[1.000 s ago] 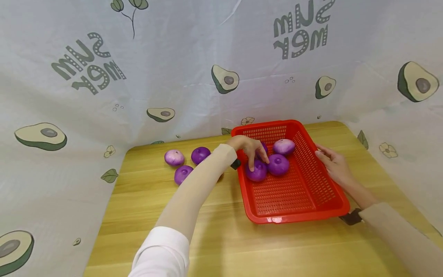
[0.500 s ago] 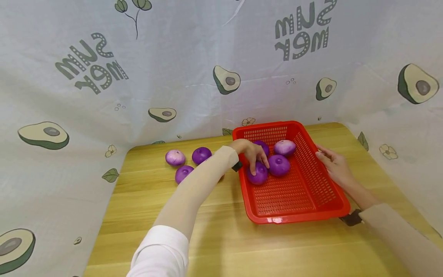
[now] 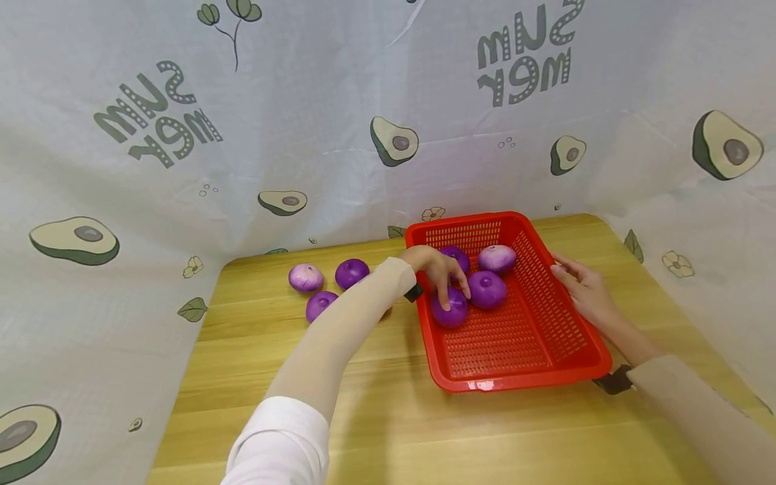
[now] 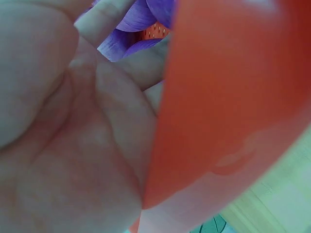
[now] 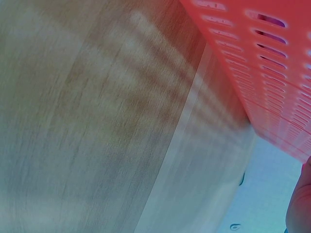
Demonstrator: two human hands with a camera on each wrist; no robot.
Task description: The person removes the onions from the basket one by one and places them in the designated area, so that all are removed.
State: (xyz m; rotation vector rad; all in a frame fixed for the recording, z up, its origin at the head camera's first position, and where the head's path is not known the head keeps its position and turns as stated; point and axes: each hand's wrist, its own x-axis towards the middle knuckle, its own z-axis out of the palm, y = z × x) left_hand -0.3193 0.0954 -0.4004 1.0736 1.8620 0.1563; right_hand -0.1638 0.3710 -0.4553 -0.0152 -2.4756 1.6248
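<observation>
The red plastic basket [image 3: 503, 343] stands on the table, with purple onions inside. My left hand [image 3: 439, 269] reaches over its left rim and holds the front-left onion [image 3: 450, 313], thumb and fingers around its top. Close beside it lie another purple onion [image 3: 488, 289], a paler onion [image 3: 497, 258] and a partly covered onion [image 3: 456, 257]. In the left wrist view, the palm [image 4: 73, 145] is next to the red rim, with purple onion skin beyond the fingers. My right hand [image 3: 585, 289] grips the basket's right rim; only a bit of it shows in the right wrist view.
Left of the basket on the wooden table [image 3: 242, 377] are a pale onion [image 3: 306, 277] and two purple onions, one farther back [image 3: 351, 273] and one nearer [image 3: 320, 304]. My left forearm hides something brownish there. A printed curtain [image 3: 339, 135] hangs behind the table.
My left hand and the onion under it have shifted slightly toward the basket's front, uncovering more of the onion behind. The right hand stays on the rim.
</observation>
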